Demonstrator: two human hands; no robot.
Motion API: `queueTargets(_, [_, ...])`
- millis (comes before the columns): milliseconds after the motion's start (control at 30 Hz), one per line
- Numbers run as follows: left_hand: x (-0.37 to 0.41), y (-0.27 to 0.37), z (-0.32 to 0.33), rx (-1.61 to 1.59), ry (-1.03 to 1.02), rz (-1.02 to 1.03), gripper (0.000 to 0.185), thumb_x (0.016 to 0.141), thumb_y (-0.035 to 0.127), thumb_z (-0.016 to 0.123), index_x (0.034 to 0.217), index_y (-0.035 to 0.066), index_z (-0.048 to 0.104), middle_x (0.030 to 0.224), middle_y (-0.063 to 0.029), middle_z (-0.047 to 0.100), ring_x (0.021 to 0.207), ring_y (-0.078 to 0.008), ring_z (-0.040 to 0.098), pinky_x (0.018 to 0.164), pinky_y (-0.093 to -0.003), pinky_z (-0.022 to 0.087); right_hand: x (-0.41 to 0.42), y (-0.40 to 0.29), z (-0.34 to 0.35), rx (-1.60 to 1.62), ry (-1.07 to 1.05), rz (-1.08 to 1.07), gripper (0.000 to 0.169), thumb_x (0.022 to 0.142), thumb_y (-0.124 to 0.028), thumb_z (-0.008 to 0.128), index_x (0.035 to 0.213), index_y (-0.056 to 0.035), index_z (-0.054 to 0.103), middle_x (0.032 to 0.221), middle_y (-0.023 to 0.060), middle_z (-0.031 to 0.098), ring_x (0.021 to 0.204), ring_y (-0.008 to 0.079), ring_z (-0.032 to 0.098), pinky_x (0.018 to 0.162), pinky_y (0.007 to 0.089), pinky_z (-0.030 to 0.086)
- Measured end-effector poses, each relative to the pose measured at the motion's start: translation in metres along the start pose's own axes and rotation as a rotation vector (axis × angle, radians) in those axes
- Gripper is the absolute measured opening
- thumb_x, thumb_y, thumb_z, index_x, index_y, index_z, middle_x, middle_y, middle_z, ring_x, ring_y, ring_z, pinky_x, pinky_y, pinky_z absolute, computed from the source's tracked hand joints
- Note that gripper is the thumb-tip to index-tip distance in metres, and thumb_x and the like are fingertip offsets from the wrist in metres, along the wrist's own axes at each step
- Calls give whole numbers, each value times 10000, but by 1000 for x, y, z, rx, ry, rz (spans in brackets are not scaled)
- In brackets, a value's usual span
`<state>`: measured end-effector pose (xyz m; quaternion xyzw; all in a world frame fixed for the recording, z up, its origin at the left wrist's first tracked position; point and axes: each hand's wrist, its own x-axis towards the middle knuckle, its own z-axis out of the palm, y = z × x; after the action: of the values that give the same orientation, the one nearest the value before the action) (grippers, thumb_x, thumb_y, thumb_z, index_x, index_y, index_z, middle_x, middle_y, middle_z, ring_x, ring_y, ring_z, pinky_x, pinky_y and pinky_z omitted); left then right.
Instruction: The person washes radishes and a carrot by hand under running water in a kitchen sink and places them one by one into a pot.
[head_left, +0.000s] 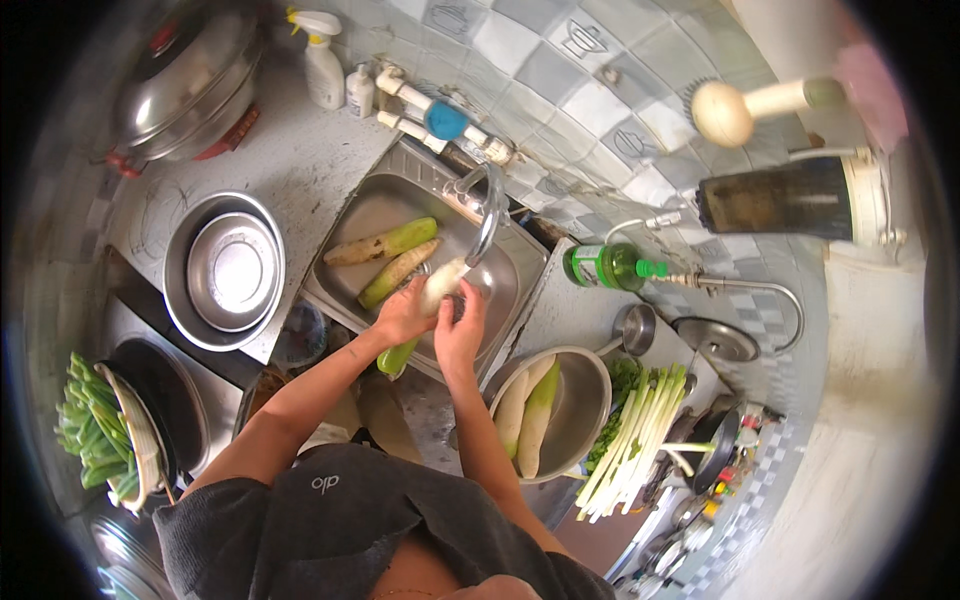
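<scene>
Under the running metal faucet (491, 214), a white radish with a green end (442, 285) is held over the stainless steel sink (517, 281). My left hand (407, 311) grips it around the middle, and its green end sticks out below that wrist. My right hand (459, 319) touches the radish's right side; something dark shows between its fingers, too hidden to name. Two soiled radishes, an upper one (382, 241) and a lower one (397, 274), lie in the basin to the left. A metal pot (574, 420) at the right holds several paler radishes (536, 420).
Nested steel bowls (235, 270) stand on the left counter, below a lidded wok (195, 82). A green bottle (611, 266) is right of the sink. Celery-like stalks (637, 442) lie beside the pot. Spring onions (90, 427) fill a basket at far left.
</scene>
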<state>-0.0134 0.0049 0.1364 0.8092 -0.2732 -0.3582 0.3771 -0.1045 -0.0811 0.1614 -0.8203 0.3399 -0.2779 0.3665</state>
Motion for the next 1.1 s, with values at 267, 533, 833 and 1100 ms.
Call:
queueTargets(267, [-21, 25, 8, -449, -146, -1, 672, 688, 219, 748, 1266, -26, 507, 1040, -150, 650, 948, -206, 618, 853, -331, 485, 52, 87, -25, 189, 62, 460, 270, 920, -188, 565, 1113, -12, 634, 1035, 143, 639, 902, 244, 611, 808, 333, 483])
queueTargets(533, [-53, 147, 73, -745, -649, 6, 600, 883, 199, 637, 1392, -4, 392, 1273, -125, 547, 1134, -195, 537, 978, -313, 420, -121, 168, 12, 1869, 294, 530, 409, 984, -258, 508, 1330, -48, 450, 1224, 85, 527, 1086, 180, 507, 944, 316, 414])
queueTargets(833, [-71, 131, 234, -322, -490, 161, 744, 827, 193, 691, 1421, -24, 299, 1262, -200, 532, 1140, -291, 549, 983, -363, 427, -115, 63, 30, 679, -40, 669, 223, 901, -174, 619, 1066, -25, 603, 816, 27, 609, 699, 102, 569, 630, 253, 470])
queueTargets(1100, [-86, 153, 176, -551, -854, 117, 458, 914, 65, 547, 1357, 12, 440, 1122, -126, 611, 932, -168, 639, 724, -284, 539, -134, 89, 21, 496, 19, 669, 318, 878, -219, 650, 1116, -23, 576, 969, 80, 625, 795, 156, 595, 728, 295, 472])
